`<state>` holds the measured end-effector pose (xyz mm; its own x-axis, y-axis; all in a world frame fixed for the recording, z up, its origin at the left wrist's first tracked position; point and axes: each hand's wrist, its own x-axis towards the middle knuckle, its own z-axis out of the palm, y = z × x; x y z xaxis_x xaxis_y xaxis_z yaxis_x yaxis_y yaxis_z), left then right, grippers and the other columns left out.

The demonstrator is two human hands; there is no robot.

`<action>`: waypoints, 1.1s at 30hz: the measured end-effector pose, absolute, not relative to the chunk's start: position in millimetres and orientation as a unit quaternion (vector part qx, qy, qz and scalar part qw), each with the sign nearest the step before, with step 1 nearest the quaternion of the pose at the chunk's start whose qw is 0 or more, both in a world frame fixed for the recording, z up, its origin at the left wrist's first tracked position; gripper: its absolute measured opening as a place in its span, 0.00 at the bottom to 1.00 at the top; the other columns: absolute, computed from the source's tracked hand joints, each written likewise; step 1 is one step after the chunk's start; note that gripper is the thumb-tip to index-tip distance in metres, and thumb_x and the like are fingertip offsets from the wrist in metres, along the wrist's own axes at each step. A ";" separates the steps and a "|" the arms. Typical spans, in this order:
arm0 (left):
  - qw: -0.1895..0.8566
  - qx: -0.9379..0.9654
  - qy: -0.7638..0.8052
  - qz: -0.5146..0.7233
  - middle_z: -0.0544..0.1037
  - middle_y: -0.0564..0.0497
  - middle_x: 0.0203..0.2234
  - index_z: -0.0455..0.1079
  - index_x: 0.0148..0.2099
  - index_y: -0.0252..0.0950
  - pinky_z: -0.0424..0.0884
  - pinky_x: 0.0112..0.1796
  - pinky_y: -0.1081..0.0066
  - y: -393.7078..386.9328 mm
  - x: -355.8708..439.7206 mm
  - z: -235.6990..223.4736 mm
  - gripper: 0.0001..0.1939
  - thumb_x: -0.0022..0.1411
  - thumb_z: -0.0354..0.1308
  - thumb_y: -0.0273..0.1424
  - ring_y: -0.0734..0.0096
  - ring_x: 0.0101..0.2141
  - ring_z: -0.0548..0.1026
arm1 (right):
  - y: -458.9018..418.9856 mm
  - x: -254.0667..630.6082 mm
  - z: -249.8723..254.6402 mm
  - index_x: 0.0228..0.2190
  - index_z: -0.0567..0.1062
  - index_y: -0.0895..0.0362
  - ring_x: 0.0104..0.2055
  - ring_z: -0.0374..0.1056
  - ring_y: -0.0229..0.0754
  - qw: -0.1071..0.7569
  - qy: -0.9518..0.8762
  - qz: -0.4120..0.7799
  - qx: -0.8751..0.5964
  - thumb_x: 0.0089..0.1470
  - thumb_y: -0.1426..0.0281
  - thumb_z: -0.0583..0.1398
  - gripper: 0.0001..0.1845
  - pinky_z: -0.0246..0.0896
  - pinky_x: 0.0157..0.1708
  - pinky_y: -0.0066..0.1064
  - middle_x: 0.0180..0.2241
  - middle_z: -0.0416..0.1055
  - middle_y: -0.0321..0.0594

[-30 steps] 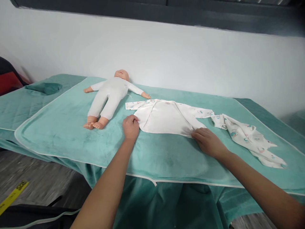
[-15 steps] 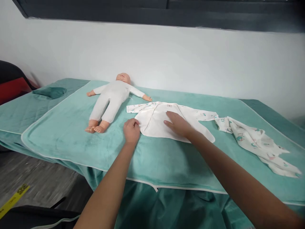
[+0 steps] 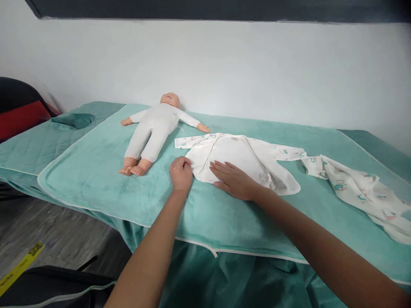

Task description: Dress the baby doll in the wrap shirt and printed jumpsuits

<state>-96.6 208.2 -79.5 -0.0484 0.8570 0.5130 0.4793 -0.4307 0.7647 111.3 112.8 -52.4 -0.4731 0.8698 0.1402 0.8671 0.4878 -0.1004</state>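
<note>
A white baby shirt [image 3: 237,152] with patterned sleeves lies spread open on the green bed cover, its small label at the top. My left hand [image 3: 181,173] is closed at the shirt's left edge, its fingers pinching the cloth there. Flat on the lower middle of the shirt rests my right hand [image 3: 236,179], fingers stretched out. To the left lies a baby doll [image 3: 157,128] in a white body, on its back with arms out and its head toward the wall. Patterned baby trousers [image 3: 362,188] lie crumpled to the right, touching or nearly touching the shirt's right sleeve.
The green cover [image 3: 105,171] with white piping hangs over the bed's front edge. A face hole [image 3: 73,121] shows at the bed's left end. Behind stands a white wall [image 3: 224,68]. A black chair with a red part [image 3: 22,119] is at far left.
My right hand has slid down and to the left across the shirt, its fingers now flatter. My left hand stays at the shirt's left edge. The view has shifted slightly.
</note>
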 end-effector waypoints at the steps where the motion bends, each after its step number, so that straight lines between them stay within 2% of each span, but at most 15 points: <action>1: 0.182 0.664 0.502 0.524 0.74 0.53 0.23 0.67 0.26 0.38 0.66 0.36 0.69 207.7 -96.7 -78.9 0.10 0.51 0.48 0.20 0.68 0.30 0.72 | 110.9 106.0 -52.1 0.66 0.59 0.61 0.71 0.47 0.49 0.092 -0.867 0.012 -0.490 0.69 0.56 0.45 0.32 0.45 0.68 0.49 0.68 0.53 0.49; 5: 0.192 0.663 0.501 0.522 0.73 0.53 0.23 0.66 0.25 0.38 0.66 0.36 0.69 205.8 -97.0 -76.8 0.10 0.50 0.48 0.20 0.68 0.30 0.72 | 105.5 79.4 -49.0 0.59 0.68 0.60 0.64 0.59 0.48 0.131 -0.865 0.017 -0.483 0.68 0.60 0.51 0.25 0.52 0.64 0.42 0.62 0.65 0.48; 8: 0.196 0.662 0.504 0.520 0.73 0.53 0.23 0.66 0.25 0.38 0.66 0.36 0.69 204.8 -96.8 -76.2 0.10 0.50 0.48 0.19 0.68 0.30 0.72 | 107.2 61.2 -43.7 0.47 0.76 0.59 0.55 0.65 0.49 0.138 -0.833 -0.020 -0.535 0.66 0.66 0.54 0.15 0.61 0.53 0.40 0.50 0.74 0.47; 11: 0.194 0.663 0.509 0.514 0.73 0.53 0.23 0.66 0.25 0.39 0.66 0.36 0.69 204.4 -96.7 -76.1 0.11 0.51 0.48 0.19 0.67 0.30 0.72 | 112.4 49.1 -40.1 0.34 0.76 0.57 0.47 0.66 0.51 0.105 -0.823 -0.078 -0.553 0.64 0.72 0.54 0.11 0.61 0.43 0.41 0.40 0.75 0.46; 13: 0.193 0.663 0.508 0.515 0.73 0.52 0.23 0.66 0.25 0.39 0.66 0.37 0.69 204.3 -96.9 -75.7 0.11 0.51 0.48 0.19 0.67 0.31 0.72 | 115.2 43.8 -40.7 0.32 0.75 0.57 0.45 0.65 0.51 0.094 -0.821 -0.096 -0.555 0.64 0.74 0.54 0.11 0.59 0.41 0.41 0.36 0.74 0.45; 16: 0.196 0.662 0.501 0.521 0.73 0.52 0.23 0.66 0.25 0.38 0.66 0.37 0.68 203.7 -97.7 -74.7 0.10 0.52 0.48 0.20 0.67 0.31 0.72 | 114.6 37.5 -45.7 0.34 0.74 0.57 0.41 0.65 0.48 0.113 -0.807 -0.069 -0.576 0.65 0.76 0.52 0.12 0.59 0.42 0.40 0.34 0.74 0.43; 20: 0.199 0.655 0.488 0.542 0.73 0.52 0.23 0.66 0.25 0.38 0.67 0.37 0.68 198.7 -99.1 -73.4 0.11 0.52 0.47 0.19 0.68 0.30 0.72 | 105.5 33.4 -45.9 0.34 0.74 0.56 0.42 0.67 0.45 0.143 -0.795 0.018 -0.589 0.66 0.74 0.51 0.12 0.61 0.42 0.36 0.36 0.75 0.42; 23: 0.204 0.643 0.487 0.555 0.72 0.53 0.22 0.65 0.25 0.38 0.68 0.37 0.68 190.3 -102.1 -71.1 0.11 0.53 0.47 0.19 0.68 0.30 0.72 | 108.5 37.3 -28.7 0.32 0.74 0.54 0.39 0.70 0.43 0.176 -0.789 0.116 -0.577 0.66 0.70 0.52 0.13 0.62 0.40 0.35 0.35 0.76 0.39; 26: 0.211 0.648 0.471 0.560 0.73 0.52 0.24 0.66 0.26 0.38 0.70 0.38 0.67 182.0 -113.0 -61.1 0.12 0.55 0.46 0.19 0.68 0.31 0.73 | 140.3 47.0 -1.5 0.31 0.75 0.52 0.35 0.71 0.43 0.245 -0.749 0.193 -0.585 0.64 0.63 0.53 0.14 0.65 0.38 0.36 0.32 0.77 0.36; 28: 0.182 0.686 0.453 0.539 0.76 0.50 0.29 0.69 0.31 0.39 0.72 0.41 0.66 180.3 -128.3 -47.0 0.13 0.57 0.46 0.19 0.67 0.36 0.75 | 181.7 54.0 13.0 0.33 0.77 0.51 0.38 0.73 0.45 0.312 -0.711 0.214 -0.592 0.61 0.60 0.55 0.13 0.67 0.42 0.38 0.35 0.78 0.37; 30: 0.101 0.736 0.463 0.483 0.78 0.47 0.41 0.72 0.40 0.40 0.71 0.48 0.61 183.0 -149.7 -28.1 0.16 0.57 0.48 0.19 0.63 0.46 0.75 | 236.3 59.0 19.2 0.38 0.77 0.51 0.44 0.73 0.48 0.371 -0.672 0.229 -0.598 0.59 0.57 0.57 0.14 0.67 0.48 0.41 0.42 0.78 0.39; 33: -0.059 0.746 0.551 0.368 0.71 0.40 0.56 0.71 0.49 0.39 0.65 0.56 0.49 194.3 -185.7 -1.2 0.18 0.59 0.51 0.20 0.50 0.59 0.66 | 326.4 60.1 14.0 0.50 0.72 0.55 0.50 0.71 0.51 0.400 -0.596 0.257 -0.647 0.58 0.53 0.57 0.25 0.67 0.50 0.43 0.51 0.74 0.47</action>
<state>-185.7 194.3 -1.2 0.1214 0.7800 0.6139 0.8662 -0.3853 0.3182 60.1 326.4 14.0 0.1564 0.9770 0.1449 0.5660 0.0316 -0.8238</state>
